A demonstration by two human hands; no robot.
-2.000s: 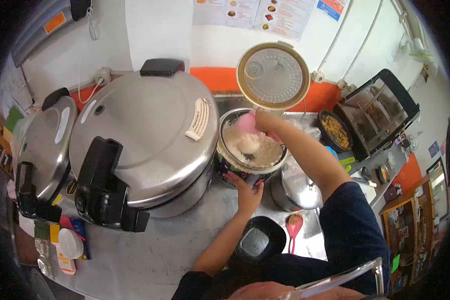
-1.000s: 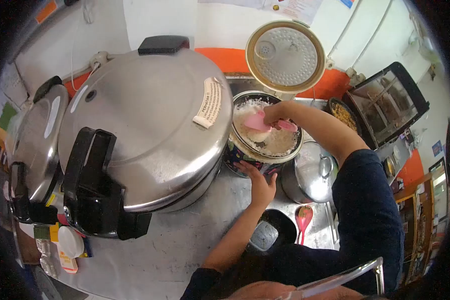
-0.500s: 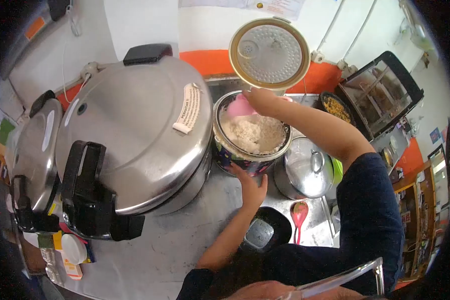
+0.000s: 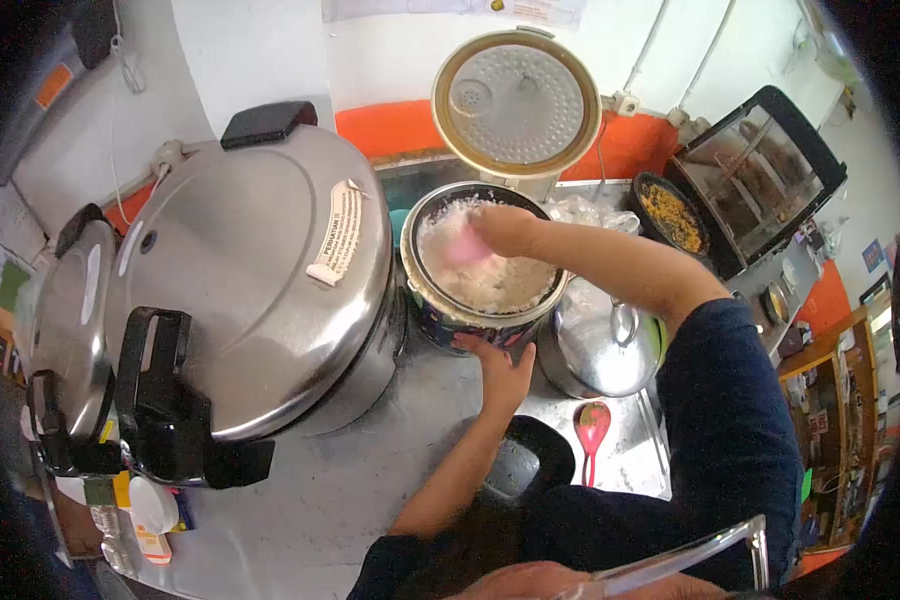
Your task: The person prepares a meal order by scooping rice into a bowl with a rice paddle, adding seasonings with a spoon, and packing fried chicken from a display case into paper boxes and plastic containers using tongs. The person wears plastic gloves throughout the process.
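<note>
White rice [image 4: 505, 285] fills the inner pot of a rice cooker [image 4: 430, 322] with a dark patterned body. Its round lid [image 4: 518, 105] stands raised behind. My right hand [image 4: 505, 230] is closed around a pink rice paddle [image 4: 467, 246], whose blade is down in the rice at the pot's left side; the handle is hidden in my fingers. My left hand [image 4: 505, 375] rests against the cooker's lower front, fingers spread, with the fingertips touching its side.
Two big steel cookers [image 4: 260, 270] [image 4: 70, 320] stand at left. Right of the rice cooker are a lidded steel pot [image 4: 610, 345], a red spoon [image 4: 592, 430] and a pan of yellow food [image 4: 672, 218]. A black square dish [image 4: 520, 465] lies in front, and a glass-fronted case [image 4: 755, 175] stands behind.
My right hand has moved down from the back rim into the pot, and the paddle's blade has gone into the rice. The view has shifted slightly. My left hand stays at the cooker.
</note>
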